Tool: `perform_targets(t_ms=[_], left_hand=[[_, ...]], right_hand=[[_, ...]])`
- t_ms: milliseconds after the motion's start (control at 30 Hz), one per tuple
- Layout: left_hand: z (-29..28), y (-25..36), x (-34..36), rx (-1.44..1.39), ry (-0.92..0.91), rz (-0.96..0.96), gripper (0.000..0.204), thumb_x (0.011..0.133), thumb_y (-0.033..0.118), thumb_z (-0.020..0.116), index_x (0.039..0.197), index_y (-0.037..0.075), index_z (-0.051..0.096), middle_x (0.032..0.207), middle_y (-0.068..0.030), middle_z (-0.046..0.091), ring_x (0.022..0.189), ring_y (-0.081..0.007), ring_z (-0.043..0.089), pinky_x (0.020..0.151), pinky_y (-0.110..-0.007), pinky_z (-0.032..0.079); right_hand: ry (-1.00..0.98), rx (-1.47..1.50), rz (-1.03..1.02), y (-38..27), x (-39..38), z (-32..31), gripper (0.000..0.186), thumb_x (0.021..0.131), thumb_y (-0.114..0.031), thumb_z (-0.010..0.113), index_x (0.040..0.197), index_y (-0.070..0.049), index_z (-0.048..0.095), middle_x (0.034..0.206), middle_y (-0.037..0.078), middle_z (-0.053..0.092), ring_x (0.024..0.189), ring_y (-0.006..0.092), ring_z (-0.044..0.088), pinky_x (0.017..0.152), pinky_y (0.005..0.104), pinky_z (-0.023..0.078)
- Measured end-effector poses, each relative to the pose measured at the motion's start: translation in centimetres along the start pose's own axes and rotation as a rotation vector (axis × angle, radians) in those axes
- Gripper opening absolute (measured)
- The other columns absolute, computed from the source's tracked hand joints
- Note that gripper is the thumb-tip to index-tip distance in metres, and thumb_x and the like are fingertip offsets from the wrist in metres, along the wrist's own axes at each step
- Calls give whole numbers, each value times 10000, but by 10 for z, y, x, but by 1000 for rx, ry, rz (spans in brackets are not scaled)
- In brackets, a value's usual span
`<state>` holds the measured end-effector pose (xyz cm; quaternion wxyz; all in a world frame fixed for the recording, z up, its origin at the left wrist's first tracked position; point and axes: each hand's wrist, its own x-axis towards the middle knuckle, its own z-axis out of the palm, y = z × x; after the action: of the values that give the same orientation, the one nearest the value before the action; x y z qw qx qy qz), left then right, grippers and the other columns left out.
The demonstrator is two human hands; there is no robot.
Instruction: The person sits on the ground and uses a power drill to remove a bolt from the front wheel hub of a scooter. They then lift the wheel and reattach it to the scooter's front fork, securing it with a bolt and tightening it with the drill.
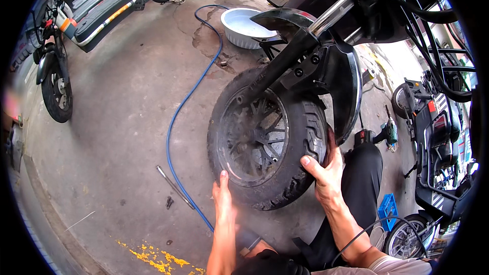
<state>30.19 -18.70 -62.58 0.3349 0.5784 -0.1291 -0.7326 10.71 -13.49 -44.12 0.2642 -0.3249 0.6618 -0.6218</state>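
A black wheel [300,170] with a knobby tyre and dark spokes stands tilted in front of me, below the front fork [290,63] of a motorbike or scooter. The lower end of the fork leg overlaps the wheel's upper rim; whether they are joined I cannot tell. My right hand [328,175] grips the tread on the right, thumb on the tread blocks and fingers toward the far side. At the tyre's lower left edge, my left hand [224,196] presses against the sidewall with its thumb up; its other fingers are mostly hidden. The black fender [341,86] arches above the wheel.
A blue hose [175,117] winds across the floor on the left, beside a metal rod [174,187] and a small black part [169,202]. A white basin [244,35] stands behind the wheel. To the right are a green power tool [389,133], a blue crate [388,211] and parked scooters [433,142].
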Motion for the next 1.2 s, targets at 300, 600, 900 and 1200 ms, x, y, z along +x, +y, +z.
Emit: perform_targets(t_ms=[300,600,900,1200], left_hand=[[6,16,8,2,-198,-41,1039,936,635,618,1568,-66,186,1591,-292,309,1442,-444,372,1142,-583,355],[-15,26,-2,-377,-278,-186,920,969,682,511,1559,17,275,1582,-284,329,1385,-442,453,1030,-624,472],[33,-2,-2,-585,-493,-88,621,1040,499,504,1472,62,406,1467,-169,523,1273,-341,567,997,-532,512],[43,-7,-3,-603,-542,-192,583,1026,495,526,1425,77,445,1377,-160,594,1226,-326,607,1002,-517,517]], right_hand=[[-111,384,-11,19,47,25,1085,739,-300,848,1578,41,252,1578,165,371,1471,285,350,1230,379,227],[-23,301,6,9,76,50,1049,715,-295,869,1548,27,319,1523,162,444,1407,296,424,1198,363,282],[-26,220,-118,0,87,37,831,792,-228,806,1486,23,425,1418,151,553,1279,270,564,1137,367,418],[84,486,-58,30,86,22,547,984,-316,638,1424,-16,514,1354,124,627,1213,253,632,1087,401,489]])
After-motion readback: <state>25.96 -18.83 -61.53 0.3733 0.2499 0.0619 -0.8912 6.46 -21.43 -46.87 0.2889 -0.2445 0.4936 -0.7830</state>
